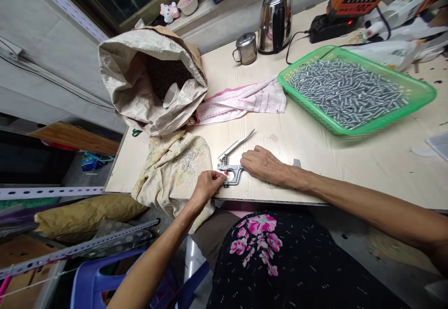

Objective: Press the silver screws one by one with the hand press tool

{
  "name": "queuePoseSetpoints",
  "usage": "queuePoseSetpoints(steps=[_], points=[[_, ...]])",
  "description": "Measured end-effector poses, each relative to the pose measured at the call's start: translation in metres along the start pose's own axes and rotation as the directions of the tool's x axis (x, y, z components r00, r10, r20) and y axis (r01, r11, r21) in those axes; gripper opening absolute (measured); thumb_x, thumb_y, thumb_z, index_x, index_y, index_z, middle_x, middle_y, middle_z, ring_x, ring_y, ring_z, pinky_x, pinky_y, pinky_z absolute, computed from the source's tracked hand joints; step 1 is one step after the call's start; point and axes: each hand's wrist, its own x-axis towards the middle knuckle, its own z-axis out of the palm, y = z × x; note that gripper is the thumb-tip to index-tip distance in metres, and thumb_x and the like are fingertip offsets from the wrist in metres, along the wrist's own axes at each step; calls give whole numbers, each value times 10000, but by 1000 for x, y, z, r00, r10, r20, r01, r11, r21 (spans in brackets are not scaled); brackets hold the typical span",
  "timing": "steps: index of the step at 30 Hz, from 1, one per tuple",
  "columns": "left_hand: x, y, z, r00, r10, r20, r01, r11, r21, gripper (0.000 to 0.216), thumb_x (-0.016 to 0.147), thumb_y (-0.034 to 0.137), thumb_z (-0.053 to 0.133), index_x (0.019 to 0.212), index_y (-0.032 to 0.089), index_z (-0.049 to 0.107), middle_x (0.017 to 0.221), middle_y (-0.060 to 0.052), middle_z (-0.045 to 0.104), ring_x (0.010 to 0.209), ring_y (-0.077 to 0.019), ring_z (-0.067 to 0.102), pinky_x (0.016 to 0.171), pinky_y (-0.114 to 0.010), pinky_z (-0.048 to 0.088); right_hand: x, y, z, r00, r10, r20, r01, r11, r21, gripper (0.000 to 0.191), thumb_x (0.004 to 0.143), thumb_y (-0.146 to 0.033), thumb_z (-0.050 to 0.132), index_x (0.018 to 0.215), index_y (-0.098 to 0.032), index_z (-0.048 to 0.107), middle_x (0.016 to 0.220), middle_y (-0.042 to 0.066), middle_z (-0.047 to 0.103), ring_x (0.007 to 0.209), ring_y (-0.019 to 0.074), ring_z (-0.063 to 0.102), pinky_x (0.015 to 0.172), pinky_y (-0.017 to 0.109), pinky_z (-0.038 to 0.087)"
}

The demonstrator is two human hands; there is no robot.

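A grey metal snap-fastener press [235,173] stands at the table's front edge, with its long lever [238,143] raised and a small red part between its jaws. My right hand [261,164] is closed around the rear of the press, its fingers curled. At the jaws, my left hand [209,184] pinches with thumb and fingertips; whatever is between them is too small to make out. Beside it, several small metal pins [189,158] lie on a patterned yellowish cloth [164,171] that hangs over the edge.
A green basket [315,115] full of metal pins stands at the right. Behind are a pink-white towel [245,102], a metal mug [247,48] and a kettle [276,17]. An open sack [119,75] with dark contents and a white scoop [171,95] leans at back left.
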Motion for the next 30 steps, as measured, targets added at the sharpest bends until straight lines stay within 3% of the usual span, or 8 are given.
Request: queuePoseSetpoints(steps=[10,14,17,19,21,25,30], points=[[-5,5,3,997,-67,32,71,986,-153,169,772,264,649,677,126,627,488,64,498,386,-64,453,418,-184,369,3,3,-5,996,19,84,-22,999,41,237,998,-163,361,863,-172,555,839,33,603,749,167,447,714,331,239],[-6,6,3,996,-90,20,92,982,-164,163,765,243,670,660,124,634,473,61,512,377,-67,462,411,-182,373,2,5,-16,985,61,164,-75,993,86,248,994,-393,456,978,-188,593,1016,62,624,888,199,507,772,345,299],[-7,7,4,995,-104,10,104,976,-191,176,760,246,688,647,122,635,470,61,515,377,-61,454,415,-179,382,5,11,-22,981,127,149,-138,988,69,551,890,-603,547,1236,-174,538,1361,156,504,1146,294,470,897,411,342],[-8,8,4,994,-113,-1,111,973,-204,175,767,237,684,648,119,637,468,59,514,377,-58,449,413,-176,381,10,16,-24,976,151,157,-157,987,29,791,805,-657,622,1368,-131,443,1469,210,398,1292,364,366,995,479,318],[-9,8,5,993,-117,-16,111,972,-207,178,776,226,674,642,115,635,462,57,511,376,-57,446,410,-175,381,17,22,-25,969,137,204,-140,990,5,898,738,-660,690,1391,-105,422,1445,221,429,1340,394,316,1054,522,281],[-10,7,7,994,-110,-23,103,971,-215,180,771,220,682,631,117,633,451,57,509,373,-59,444,415,-179,390,30,30,-27,955,111,276,-113,994,-6,912,684,-654,731,1346,-87,462,1334,206,527,1231,374,436,1057,537,291],[-8,7,8,994,-110,-27,102,972,-212,214,774,248,693,614,129,614,442,55,507,365,-66,453,413,-186,378,36,30,-26,945,106,310,-104,994,-22,786,692,-609,747,1239,-87,533,1201,178,581,1072,332,506,935,463,376]])
